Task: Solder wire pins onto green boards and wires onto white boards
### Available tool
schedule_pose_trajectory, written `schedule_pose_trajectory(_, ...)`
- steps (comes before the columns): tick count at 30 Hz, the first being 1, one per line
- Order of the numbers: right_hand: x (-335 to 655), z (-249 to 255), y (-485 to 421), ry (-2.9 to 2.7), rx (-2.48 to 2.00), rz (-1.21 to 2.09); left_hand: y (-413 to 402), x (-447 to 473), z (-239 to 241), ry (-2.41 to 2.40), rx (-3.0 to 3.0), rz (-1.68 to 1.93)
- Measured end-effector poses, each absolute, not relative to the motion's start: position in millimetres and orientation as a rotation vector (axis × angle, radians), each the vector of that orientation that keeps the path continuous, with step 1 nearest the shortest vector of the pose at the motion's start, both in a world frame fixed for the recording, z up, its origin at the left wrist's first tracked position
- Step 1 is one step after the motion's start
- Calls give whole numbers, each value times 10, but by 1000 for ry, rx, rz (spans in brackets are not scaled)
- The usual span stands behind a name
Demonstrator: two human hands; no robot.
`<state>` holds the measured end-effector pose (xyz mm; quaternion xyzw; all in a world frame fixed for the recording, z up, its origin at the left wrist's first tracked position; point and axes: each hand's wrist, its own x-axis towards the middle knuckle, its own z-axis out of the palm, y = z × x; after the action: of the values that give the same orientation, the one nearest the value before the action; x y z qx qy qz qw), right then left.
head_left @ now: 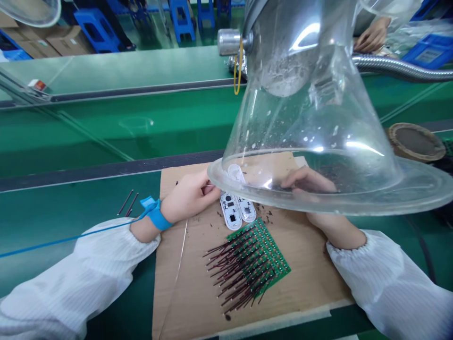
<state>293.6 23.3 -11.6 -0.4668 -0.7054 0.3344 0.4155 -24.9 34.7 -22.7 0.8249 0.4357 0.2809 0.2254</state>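
Wires point(127, 204), dark and loose, lie on the green bench point(53, 208) at the far left. The left hand point(189, 196), with a blue wrist strap point(157, 216), reaches in low over the cardboard sheet point(191, 293), palm down, fingers point(207, 189) drawn together, thumb against forefinger. Two white boards point(238, 208) lie flat just right of those fingertips, between both hands; below them sits a green panel point(272, 255) bristling with dark leads. The right hand point(311, 186) rests behind the clear hood point(318, 141) rim, and I cannot tell how its fingers are set.
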Motion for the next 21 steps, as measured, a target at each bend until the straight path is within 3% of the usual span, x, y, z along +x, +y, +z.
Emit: schedule_pose_trajectory(21, 2947, -146, 261, -1794, -1092, 881, 348, -266, -246, 1228, 2236, 818)
